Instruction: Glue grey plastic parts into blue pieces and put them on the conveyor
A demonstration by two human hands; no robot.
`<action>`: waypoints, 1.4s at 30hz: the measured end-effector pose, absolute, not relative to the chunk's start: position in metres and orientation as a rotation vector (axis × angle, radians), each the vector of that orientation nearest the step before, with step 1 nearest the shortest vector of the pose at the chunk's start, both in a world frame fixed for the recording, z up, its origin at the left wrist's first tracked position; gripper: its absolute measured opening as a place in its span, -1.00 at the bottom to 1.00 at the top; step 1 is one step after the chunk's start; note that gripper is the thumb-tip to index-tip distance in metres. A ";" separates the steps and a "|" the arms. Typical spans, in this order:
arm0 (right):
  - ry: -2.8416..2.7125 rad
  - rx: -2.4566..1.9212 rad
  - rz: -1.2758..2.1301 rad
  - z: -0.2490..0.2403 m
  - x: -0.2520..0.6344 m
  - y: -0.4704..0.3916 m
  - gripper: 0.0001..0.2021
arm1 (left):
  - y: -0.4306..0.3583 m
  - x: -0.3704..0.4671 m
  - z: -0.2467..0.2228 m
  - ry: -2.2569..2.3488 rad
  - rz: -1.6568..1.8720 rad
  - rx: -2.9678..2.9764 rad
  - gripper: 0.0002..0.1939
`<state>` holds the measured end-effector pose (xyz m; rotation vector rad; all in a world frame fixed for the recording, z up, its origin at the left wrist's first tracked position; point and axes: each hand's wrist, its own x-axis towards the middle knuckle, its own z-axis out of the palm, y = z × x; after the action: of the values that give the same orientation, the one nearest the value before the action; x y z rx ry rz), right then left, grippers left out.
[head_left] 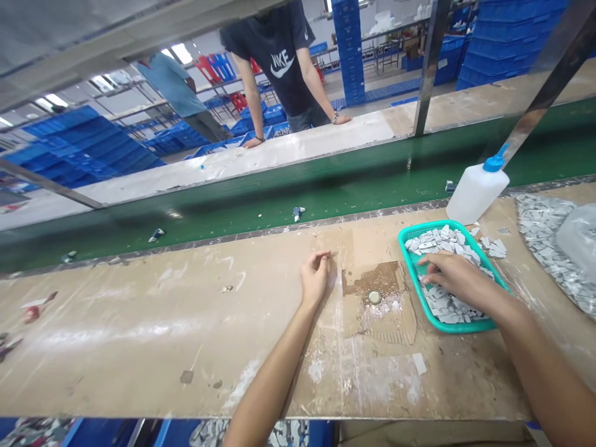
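Note:
My left hand (315, 276) rests on the tan bench (186, 323), its fingertips drawn together; anything pinched between them is too small to make out. Over a green plastic basket (414, 279) hangs my right hand (449, 276), fingers somewhat bent and apart, close to the small grey-white plastic pieces (447, 307) heaped inside. Between my hands lies a torn, wet-looking piece of cardboard (386, 320) with a small round cap-like disc (374, 297) on it. A white squeeze bottle (477, 189) with a blue nozzle stands behind the basket.
A green conveyor belt (233, 211) crosses behind the bench, carrying small dark-and-white parts (298, 213). Clear plastic with more grey pieces (549, 242) lies at right. A person (284, 68) leans on the far bench. Blue bins (88, 428) sit below the front edge.

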<state>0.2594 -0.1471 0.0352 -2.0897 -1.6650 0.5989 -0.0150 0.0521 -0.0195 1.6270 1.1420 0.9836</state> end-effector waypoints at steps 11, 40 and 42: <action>-1.439 -1.741 0.319 0.071 0.228 -0.152 -0.77 | 0.054 -0.014 -0.022 1.096 1.021 1.543 -0.80; -2.072 -1.534 0.055 0.038 0.162 -0.134 -0.83 | 0.051 -0.011 -0.018 1.013 1.061 1.619 -0.78; -2.100 -1.534 0.037 0.037 0.162 -0.134 -0.83 | 0.052 -0.011 -0.019 1.003 1.064 1.616 -0.77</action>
<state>0.1615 -0.1344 0.0372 -1.5342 -2.0996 0.0370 -0.0107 0.0515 -0.0185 1.6156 1.0031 1.0645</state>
